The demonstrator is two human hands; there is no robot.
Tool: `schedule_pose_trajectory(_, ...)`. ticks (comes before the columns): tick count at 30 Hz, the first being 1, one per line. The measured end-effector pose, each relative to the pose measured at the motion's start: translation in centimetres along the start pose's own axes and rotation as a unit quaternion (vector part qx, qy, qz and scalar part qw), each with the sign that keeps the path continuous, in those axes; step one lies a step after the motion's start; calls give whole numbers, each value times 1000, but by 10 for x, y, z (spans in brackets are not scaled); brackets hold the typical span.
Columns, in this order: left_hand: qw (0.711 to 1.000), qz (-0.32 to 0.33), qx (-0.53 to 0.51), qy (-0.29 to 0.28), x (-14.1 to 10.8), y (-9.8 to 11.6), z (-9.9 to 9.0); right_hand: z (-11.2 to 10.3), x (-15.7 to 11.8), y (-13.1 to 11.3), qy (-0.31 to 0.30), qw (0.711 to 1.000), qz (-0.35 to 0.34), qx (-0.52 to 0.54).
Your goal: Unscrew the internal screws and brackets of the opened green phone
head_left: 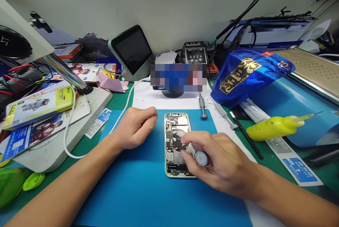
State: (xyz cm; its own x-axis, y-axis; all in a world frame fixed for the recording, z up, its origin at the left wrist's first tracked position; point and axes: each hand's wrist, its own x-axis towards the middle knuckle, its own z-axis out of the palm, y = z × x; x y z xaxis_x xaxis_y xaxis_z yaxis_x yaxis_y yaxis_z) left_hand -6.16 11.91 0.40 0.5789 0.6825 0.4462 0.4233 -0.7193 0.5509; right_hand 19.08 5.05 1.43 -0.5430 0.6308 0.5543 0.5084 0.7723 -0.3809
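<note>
Phone (176, 144), pale-rimmed, lies open, circuitry (170, 157) bare, right fingers (199, 138) loosely round a grey tool (202, 158), left fingers (145, 113) balled, hold unclear.

Repair workshop: open phone (174, 142), screwdriver (202, 106)

The right hand (222, 156) hides the phone's (169, 138) lower right side and most of a grey-capped tool (202, 158) — its tip is out of sight. The curled left hand (136, 126) conceals its own palm. Coarse blocks blur a propped item (178, 77) — unreadable; the left edge crops a green pouch (12, 186)
</note>
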Motion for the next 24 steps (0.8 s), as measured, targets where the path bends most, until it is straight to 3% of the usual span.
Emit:
schedule_pose_trajectory(6,1000,-6,3,-5,1,1,-1,-7,1,4,-42,982,67,169)
schedule_pose_trajectory(13,1000,-11,-2,-13,0,-1,-1,-19,8,7,-30,882,241,404)
schedule_pose_trajectory(20,1000,-15,0,-18,1,-1,-1,-8,14,19,-46,810,318,491)
schedule_pose_trajectory(24,1000,-23,4,-18,1,-1,-1,-9,14,18,-50,805,331,490)
